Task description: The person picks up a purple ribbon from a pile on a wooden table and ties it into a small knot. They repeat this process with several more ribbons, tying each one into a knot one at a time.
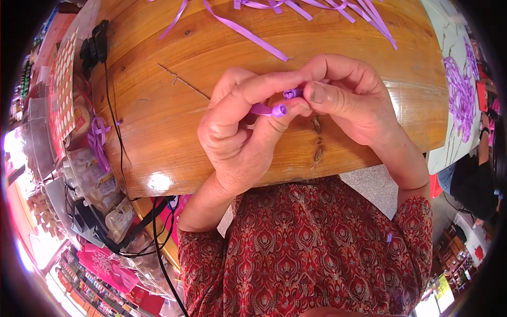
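1. The left hand [240, 134] is closed, thumb and forefinger pinched on a narrow, glossy purple ribbon strip [269, 109] curled into a small loop.
2. The right hand [346, 98] meets it fingertip to fingertip, thumb and fingers pressed shut on the same strip's other curled end.
3. The step in hand looks like folding or rolling the strip into a small shape; the next move probably calls for a firm pinch and a fine turn.
4. The strip sits between both hands' fingertips, lifted just above the varnished wooden tabletop [158, 116].
5. Loose purple ribbon strips [296, 8] lie at the far edge, well apart.
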Action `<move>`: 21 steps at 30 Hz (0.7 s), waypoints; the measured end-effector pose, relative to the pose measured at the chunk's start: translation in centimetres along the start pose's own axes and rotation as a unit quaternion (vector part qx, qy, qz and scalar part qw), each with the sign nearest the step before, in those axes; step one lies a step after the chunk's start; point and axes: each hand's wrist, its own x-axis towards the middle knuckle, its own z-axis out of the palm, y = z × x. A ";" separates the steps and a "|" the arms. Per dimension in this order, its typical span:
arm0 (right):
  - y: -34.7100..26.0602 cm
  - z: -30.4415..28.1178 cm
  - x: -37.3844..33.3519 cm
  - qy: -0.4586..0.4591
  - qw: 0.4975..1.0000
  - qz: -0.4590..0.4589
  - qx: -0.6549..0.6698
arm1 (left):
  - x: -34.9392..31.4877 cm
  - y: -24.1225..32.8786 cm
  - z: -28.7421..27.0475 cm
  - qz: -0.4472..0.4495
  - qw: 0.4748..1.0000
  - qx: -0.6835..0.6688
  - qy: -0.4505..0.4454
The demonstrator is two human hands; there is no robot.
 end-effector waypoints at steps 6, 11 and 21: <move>-0.6 -0.2 -0.2 0.006 1.000 -0.011 -0.014 | -0.1 0.6 -0.1 -0.057 0.998 -0.017 -0.018; -0.9 -0.3 -0.2 0.036 0.997 -0.038 -0.060 | -0.4 -0.3 -0.1 -0.093 0.990 -0.100 0.041; -1.5 0.2 -0.8 0.053 0.966 -0.100 -0.232 | 0.1 0.2 -0.7 -0.098 0.993 -0.062 -0.010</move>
